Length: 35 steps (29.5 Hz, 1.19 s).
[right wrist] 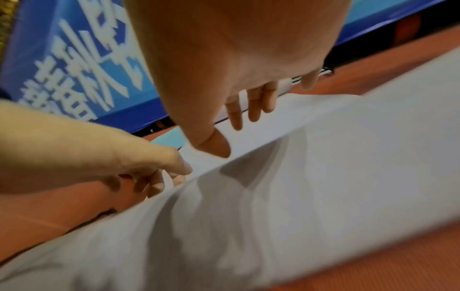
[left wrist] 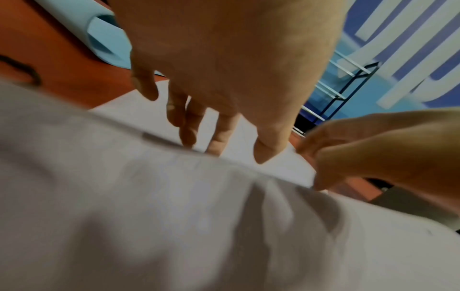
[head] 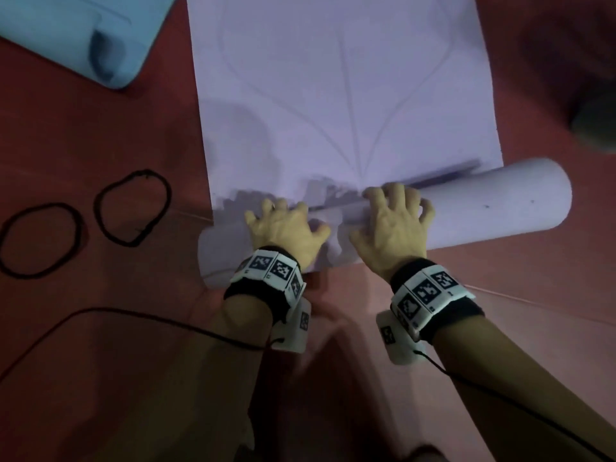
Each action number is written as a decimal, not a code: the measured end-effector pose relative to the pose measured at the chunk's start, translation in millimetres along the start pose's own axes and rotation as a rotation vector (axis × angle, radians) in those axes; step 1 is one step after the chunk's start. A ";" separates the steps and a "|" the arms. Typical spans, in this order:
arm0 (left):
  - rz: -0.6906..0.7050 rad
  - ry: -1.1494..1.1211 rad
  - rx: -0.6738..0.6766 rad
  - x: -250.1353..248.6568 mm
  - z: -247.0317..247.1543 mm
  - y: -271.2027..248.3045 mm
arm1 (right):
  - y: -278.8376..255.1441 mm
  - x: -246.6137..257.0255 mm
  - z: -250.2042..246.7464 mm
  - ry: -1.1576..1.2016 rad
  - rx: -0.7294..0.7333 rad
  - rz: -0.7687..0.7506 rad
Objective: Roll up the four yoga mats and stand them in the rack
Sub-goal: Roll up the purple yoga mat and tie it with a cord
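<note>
A lilac yoga mat (head: pixel 333 95) lies spread on the red floor, its near end wound into a thick roll (head: pixel 483 201) that slants up to the right. My left hand (head: pixel 283 221) presses on the roll's left part with spread fingers (left wrist: pixel 189 135), their tips touching the flat mat just past it. Beside it, my right hand (head: pixel 393 218) presses on the middle of the roll, and its fingers (right wrist: pixel 235 116) reach over the crest. Neither hand grips the mat. A light blue mat (head: pixel 100 45), partly rolled, lies at the far left.
Two black elastic loops (head: pixel 40 241) (head: pixel 133 208) lie on the red floor (head: pixel 100 378) left of the roll. Thin cables run from both wristbands. A dark metal-framed rack (left wrist: pixel 348 84) stands beyond the mat, before a blue banner (right wrist: pixel 74 59) with white characters.
</note>
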<state>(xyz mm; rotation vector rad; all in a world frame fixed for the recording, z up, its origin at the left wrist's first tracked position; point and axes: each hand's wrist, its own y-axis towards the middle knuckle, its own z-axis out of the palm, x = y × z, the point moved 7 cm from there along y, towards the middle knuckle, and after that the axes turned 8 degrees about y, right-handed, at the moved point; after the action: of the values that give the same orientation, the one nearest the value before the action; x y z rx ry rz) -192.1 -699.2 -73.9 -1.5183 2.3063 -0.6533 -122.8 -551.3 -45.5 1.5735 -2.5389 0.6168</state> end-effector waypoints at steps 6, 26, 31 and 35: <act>0.023 -0.173 0.203 11.3 55.0 28.6 | 16.7 18.4 55.5 -0.050 0.651 -0.161; -0.524 -1.039 -0.488 124.9 122.7 34.8 | -48.0 37.1 70.5 -0.165 0.175 -0.557; -0.231 -1.039 -0.607 78.1 19.3 43.1 | -19.6 31.2 58.2 -0.107 -0.050 -0.438; -0.179 -0.982 -0.663 82.8 -8.8 59.0 | -5.2 44.6 56.0 -0.072 -0.215 -0.397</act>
<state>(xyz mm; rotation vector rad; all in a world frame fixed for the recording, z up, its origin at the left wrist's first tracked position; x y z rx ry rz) -275.1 -753.6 -97.6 -1.7333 1.6351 0.7772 -131.5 -612.2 -82.5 1.9634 -2.1514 0.2379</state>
